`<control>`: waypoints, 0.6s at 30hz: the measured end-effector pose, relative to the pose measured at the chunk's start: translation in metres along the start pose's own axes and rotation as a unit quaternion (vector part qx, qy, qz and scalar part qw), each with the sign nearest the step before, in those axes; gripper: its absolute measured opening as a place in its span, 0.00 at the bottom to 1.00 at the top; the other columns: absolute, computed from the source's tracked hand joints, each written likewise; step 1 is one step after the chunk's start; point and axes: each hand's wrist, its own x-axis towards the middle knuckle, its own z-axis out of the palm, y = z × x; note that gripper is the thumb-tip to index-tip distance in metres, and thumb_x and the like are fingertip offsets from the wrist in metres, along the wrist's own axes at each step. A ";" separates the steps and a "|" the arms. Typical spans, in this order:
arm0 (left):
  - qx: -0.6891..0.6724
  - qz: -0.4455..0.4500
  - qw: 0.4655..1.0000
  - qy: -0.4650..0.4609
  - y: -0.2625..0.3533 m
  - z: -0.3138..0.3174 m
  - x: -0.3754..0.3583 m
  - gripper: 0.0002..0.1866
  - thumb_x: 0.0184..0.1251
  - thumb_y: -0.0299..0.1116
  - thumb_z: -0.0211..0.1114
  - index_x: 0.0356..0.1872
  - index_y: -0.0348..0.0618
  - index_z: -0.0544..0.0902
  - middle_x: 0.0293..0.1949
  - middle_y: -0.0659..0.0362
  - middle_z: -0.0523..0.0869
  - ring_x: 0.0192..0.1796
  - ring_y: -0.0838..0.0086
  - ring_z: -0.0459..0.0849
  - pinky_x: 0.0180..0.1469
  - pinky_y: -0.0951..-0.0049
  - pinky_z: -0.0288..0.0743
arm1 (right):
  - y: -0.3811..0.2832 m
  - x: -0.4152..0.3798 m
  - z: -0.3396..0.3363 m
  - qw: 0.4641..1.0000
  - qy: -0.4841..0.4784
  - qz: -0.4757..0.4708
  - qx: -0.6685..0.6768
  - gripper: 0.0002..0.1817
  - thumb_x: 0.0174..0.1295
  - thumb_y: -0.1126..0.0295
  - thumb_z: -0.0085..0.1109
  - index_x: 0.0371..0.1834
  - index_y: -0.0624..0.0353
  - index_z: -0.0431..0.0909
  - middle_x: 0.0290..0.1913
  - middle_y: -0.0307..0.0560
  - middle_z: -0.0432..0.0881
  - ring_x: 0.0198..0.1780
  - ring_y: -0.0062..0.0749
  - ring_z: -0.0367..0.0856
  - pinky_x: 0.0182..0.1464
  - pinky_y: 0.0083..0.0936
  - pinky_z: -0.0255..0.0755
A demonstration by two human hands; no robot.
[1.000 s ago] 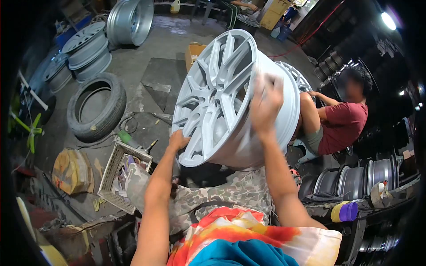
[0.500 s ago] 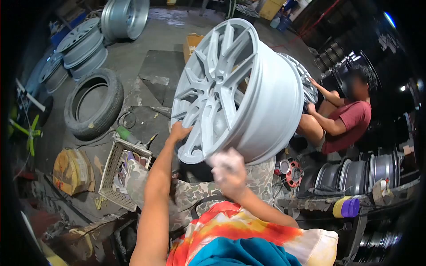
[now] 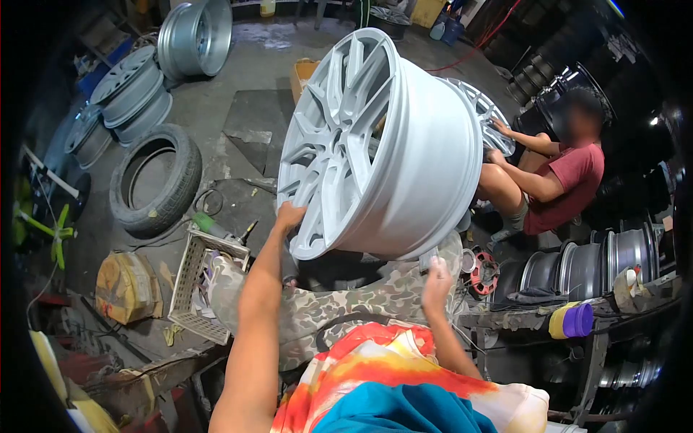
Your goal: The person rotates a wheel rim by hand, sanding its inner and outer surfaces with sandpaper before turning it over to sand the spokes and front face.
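A large pale-grey alloy wheel rim point(image 3: 426, 159) stands tilted in front of me, its spoked face turned to the left. My left hand point(image 3: 292, 215) is closed round the lower left edge of that face, fingers in a gap between spokes. At the lower back edge of the barrel, my right hand point(image 3: 436, 286) pinches a small flat grey piece point(image 3: 428, 260), which looks like folded sandpaper. Its upper end is right at the rim's edge. Below the rim are my camouflage-covered legs point(image 3: 390, 289).
A person point(image 3: 570, 173) in a red shirt sits at the right, hands on another rim point(image 3: 491, 119). A tyre point(image 3: 157, 180), a crate point(image 3: 195, 281) and a taped brown bundle point(image 3: 126, 289) lie to the left. Several rims stand at the right and back left. A purple-yellow cup point(image 3: 574, 320) is at right.
My right hand has moved right and slightly down, from the front lower edge of the rim to its back edge. The rim has shifted slightly left in view; my left hand keeps its hold.
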 end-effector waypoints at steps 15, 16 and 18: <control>0.047 -0.111 0.993 -0.009 -0.009 0.015 -0.003 0.39 0.50 0.46 0.74 0.55 0.18 0.79 0.52 0.32 0.85 0.58 0.47 0.85 0.54 0.56 0.80 | 0.012 0.021 0.031 0.998 0.024 0.056 -0.004 0.21 0.79 0.59 0.48 0.40 0.71 0.76 0.27 0.58 0.74 0.30 0.42 0.68 0.39 0.37 0.68; 0.021 -0.120 0.992 -0.042 -0.017 0.018 0.000 0.38 0.52 0.45 0.73 0.55 0.18 0.79 0.52 0.33 0.85 0.57 0.47 0.86 0.54 0.56 0.80 | 0.010 0.035 0.026 0.998 0.029 0.060 0.004 0.21 0.79 0.59 0.48 0.40 0.71 0.76 0.27 0.58 0.74 0.30 0.42 0.68 0.39 0.37 0.68; -0.001 -0.129 0.990 -0.060 0.057 0.009 -0.059 0.35 0.56 0.43 0.70 0.57 0.18 0.78 0.53 0.35 0.85 0.54 0.49 0.87 0.53 0.57 0.80 | 0.008 0.070 0.015 0.985 0.148 -0.083 0.031 0.18 0.78 0.63 0.50 0.39 0.71 0.77 0.27 0.62 0.76 0.28 0.45 0.67 0.37 0.40 0.69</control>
